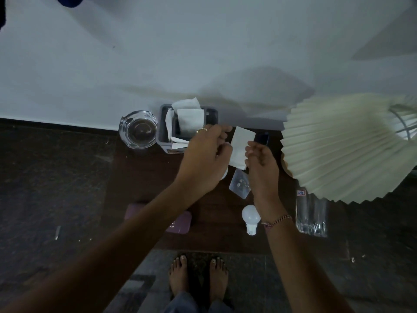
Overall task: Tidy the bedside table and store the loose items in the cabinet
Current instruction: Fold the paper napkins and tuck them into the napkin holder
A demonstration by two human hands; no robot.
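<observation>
Left hand (203, 154): wore a thin gold-coloured metal ring (202, 130) on one finger.
Right hand (261, 163): wore a braided pink-and-red thread bracelet (278, 220) at the wrist.
Bare feet (179, 274): toenails carried pale polish.
Legs: blue-grey denim trouser hems (180, 301) showed.

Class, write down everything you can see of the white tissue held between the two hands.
The white tissue is a small, flat, rectangular sheet that looks thin and papery, plain and unmarked. It is held up above the dark wooden bedside table, slightly tilted, just right of the grey tissue box. The left hand pinches its left edge and the right hand grips its lower right edge. Nothing else appears to touch it.
</observation>
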